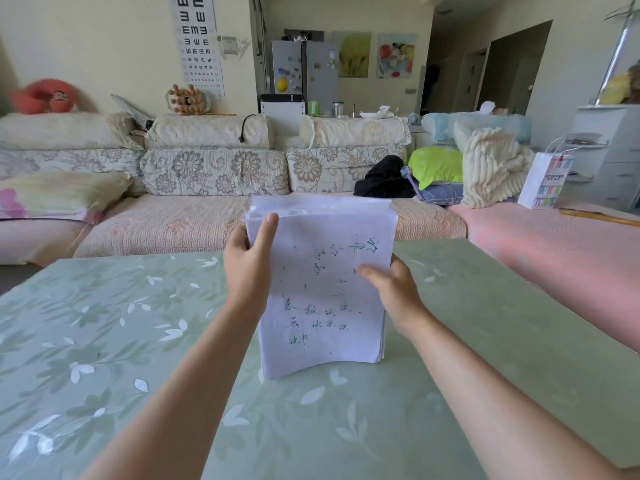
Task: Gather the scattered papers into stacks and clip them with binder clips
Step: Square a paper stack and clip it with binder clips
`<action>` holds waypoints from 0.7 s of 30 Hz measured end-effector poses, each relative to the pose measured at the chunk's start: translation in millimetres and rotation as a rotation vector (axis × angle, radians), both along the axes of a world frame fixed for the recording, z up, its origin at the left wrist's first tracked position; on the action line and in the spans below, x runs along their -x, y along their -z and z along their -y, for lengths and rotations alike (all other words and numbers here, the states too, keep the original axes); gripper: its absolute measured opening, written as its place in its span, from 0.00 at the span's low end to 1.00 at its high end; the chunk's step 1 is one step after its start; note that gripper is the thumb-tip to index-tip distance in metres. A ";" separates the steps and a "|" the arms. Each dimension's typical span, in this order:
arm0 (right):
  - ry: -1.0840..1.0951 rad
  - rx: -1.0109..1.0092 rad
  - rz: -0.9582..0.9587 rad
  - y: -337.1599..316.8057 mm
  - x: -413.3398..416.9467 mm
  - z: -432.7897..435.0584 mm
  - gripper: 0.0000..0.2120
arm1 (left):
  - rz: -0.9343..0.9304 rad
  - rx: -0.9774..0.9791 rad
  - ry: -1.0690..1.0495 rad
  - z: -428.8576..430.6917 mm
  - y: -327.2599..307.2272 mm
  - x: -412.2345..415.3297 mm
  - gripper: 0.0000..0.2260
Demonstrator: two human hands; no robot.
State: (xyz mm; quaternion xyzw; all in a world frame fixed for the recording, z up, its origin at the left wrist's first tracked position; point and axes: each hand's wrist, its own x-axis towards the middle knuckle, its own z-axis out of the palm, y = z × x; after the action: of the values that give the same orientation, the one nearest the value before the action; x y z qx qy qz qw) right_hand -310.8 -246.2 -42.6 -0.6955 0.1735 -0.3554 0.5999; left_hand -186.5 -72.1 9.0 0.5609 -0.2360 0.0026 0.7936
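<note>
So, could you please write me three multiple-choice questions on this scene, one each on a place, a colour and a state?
1. Where is the paper stack?
A. upright on the table
B. flat on the sofa
C. on the floor
2. What colour is the table's cover?
A. red
B. pale green
C. black
3. How is the stack held?
A. by one hand alone
B. by nobody
C. by the left hand and right hand, one at each side
Answers: 1 A, its lower edge meets the tabletop; 2 B, pale green with white leaves; 3 C, both thumbs lie on the front sheet.
</note>
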 end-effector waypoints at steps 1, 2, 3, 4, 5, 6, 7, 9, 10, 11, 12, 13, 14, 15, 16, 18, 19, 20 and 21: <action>-0.004 -0.002 -0.016 -1.3 2.1 1.1 0.13 | 0.001 0.003 -0.030 0.6 -7.7 0.6 0.19; -0.008 0.006 -0.024 -3.1 3.9 1.9 0.13 | -0.003 0.001 -0.052 1.4 -16.1 1.9 0.18; -0.008 0.015 -0.014 -5.4 5.4 1.9 0.13 | -0.016 -0.008 -0.058 2.7 -22.6 1.8 0.15; -0.001 0.021 0.010 -7.8 6.5 0.9 0.14 | -0.030 -0.021 -0.050 4.5 -28.2 3.0 0.12; 0.010 0.023 0.037 -9.8 7.1 -0.3 0.16 | -0.043 -0.030 -0.047 6.2 -31.7 4.0 0.09; 0.025 0.022 0.054 -11.4 7.0 -1.6 0.18 | -0.056 -0.033 -0.054 7.1 -34.9 6.1 0.07; 0.035 0.019 0.062 -12.8 6.8 -3.1 0.19 | -0.070 -0.039 -0.076 7.8 -36.9 7.0 0.05; 0.034 0.013 0.049 -13.3 6.7 -4.5 0.20 | -0.095 -0.060 -0.104 7.1 -40.7 7.6 0.04; 0.028 0.010 0.032 -13.0 6.8 -5.1 0.20 | -0.106 -0.072 -0.097 5.7 -42.7 8.1 0.04; 0.024 0.006 0.018 -12.3 6.8 -5.1 0.20 | -0.107 -0.082 -0.080 4.2 -44.0 8.6 0.05; 0.027 0.003 0.005 -12.1 6.9 -5.4 0.20 | -0.083 -0.094 -0.065 2.2 -43.5 8.1 0.08; 0.029 -0.004 -0.001 -12.4 7.1 -6.1 0.20 | -0.033 -0.106 -0.051 -0.6 -40.5 7.7 0.13; 0.029 -0.010 -0.009 -13.4 7.3 -6.8 0.20 | 0.021 -0.126 -0.031 -3.4 -34.8 6.3 0.18; 0.028 -0.018 -0.016 -15.3 7.6 -7.5 0.19 | 0.058 -0.147 -0.002 -6.7 -27.6 3.9 0.22; 0.030 -0.031 -0.020 -17.3 8.4 -8.1 0.19 | 0.067 -0.162 0.049 -10.7 -20.0 1.5 0.24; 0.053 -0.083 -0.008 -19.5 9.3 -6.9 0.18 | 0.055 -0.178 0.176 -19.1 -1.8 -3.6 0.28; 0.069 -0.111 -0.003 -19.8 9.5 -6.7 0.18 | 0.053 -0.194 0.212 -22.3 6.7 -4.4 0.30; 0.074 -0.129 -0.002 -20.4 9.6 -7.7 0.17 | 0.045 -0.210 0.223 -23.9 13.8 -3.5 0.30; 0.064 -0.135 -0.007 -19.6 8.9 -9.2 0.16 | 0.027 -0.222 0.218 -23.6 19.0 -0.9 0.28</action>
State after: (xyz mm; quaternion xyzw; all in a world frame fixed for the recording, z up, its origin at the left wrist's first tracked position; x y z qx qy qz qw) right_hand -319.7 -237.1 -23.1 -0.6489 0.2214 -0.3594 0.6331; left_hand -185.6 -48.5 -10.0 0.6160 -0.3051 -0.1021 0.7191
